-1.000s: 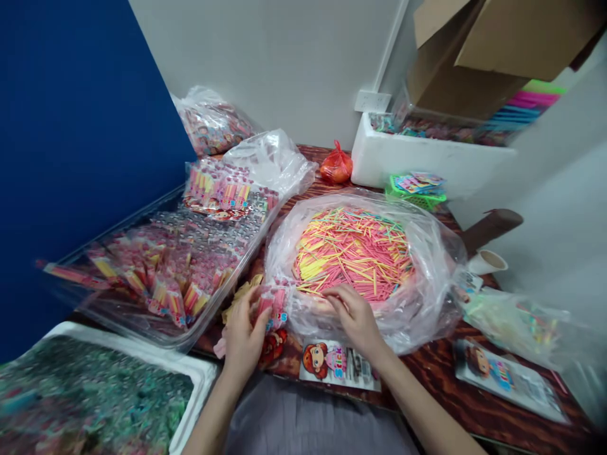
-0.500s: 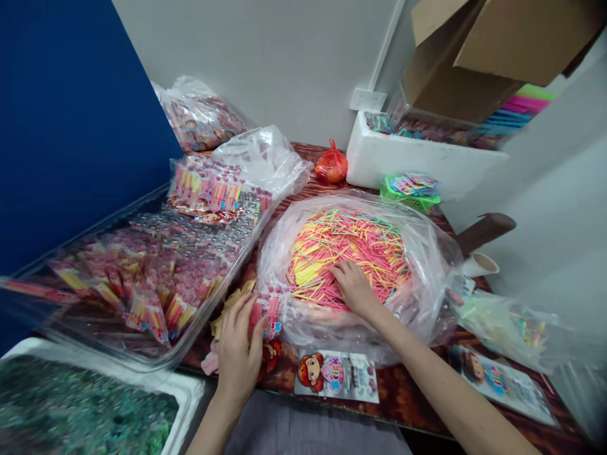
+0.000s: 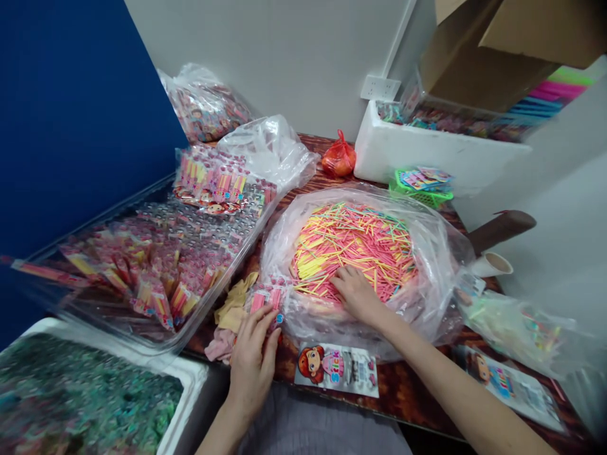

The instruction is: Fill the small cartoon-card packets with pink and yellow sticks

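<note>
My right hand reaches into a heap of thin coloured sticks, mostly pink and yellow with some green. Its fingers are bent together on the sticks, and the fingertips are partly hidden. The heap lies in a large clear plastic bag with its sides folded down. My left hand is open, fingers stretched out at the lower edge of a small clear packet of pink sticks. A flat printed pouch marked "Stick" lies between my forearms at the table's front edge.
On the left a clear tray holds many filled packets. A foam box stands at lower left. Crumpled cloths lie beside my left hand. Behind are a red bag, green basket and white foam box. Another pouch lies right.
The view has shifted slightly. My left hand has moved a little right, closer to the small packet's lower edge. My right hand stays in the heap, its fingers slightly more bent.
</note>
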`<state>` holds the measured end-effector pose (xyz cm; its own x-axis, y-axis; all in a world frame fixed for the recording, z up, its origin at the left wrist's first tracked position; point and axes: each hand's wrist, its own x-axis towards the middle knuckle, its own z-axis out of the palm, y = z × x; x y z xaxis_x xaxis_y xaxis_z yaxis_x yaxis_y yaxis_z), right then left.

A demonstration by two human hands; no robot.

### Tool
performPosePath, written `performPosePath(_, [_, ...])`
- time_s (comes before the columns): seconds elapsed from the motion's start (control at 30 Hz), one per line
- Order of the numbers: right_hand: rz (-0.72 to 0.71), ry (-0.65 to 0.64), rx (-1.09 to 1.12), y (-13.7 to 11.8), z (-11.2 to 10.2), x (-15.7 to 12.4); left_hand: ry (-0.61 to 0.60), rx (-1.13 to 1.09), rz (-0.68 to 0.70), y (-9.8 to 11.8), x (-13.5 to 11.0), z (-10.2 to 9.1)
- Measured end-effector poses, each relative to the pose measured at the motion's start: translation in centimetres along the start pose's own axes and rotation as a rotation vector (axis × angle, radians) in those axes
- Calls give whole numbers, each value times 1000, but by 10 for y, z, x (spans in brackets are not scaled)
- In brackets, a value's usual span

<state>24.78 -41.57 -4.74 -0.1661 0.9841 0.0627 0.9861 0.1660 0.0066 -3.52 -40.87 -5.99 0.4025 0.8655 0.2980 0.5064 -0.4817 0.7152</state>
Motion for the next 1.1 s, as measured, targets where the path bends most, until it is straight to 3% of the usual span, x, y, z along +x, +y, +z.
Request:
performPosePath(0.17, [-97, -11, -143, -4, -5, 5, 20, -1, 0, 2, 1, 0])
performPosePath(0.43, [-213, -3, -240, 1, 8, 13, 1, -17, -20, 4, 0, 1])
performPosePath(0.77, [-251, 5, -124, 22, 3, 19, 5, -25, -62, 3, -3, -6])
performPosePath(0.93, [-74, 73, 201, 41, -4, 27, 3, -35, -39, 8, 4, -6])
performPosePath(1.1, [152, 163, 916, 49, -16, 33, -7, -31, -7, 16, 13, 0])
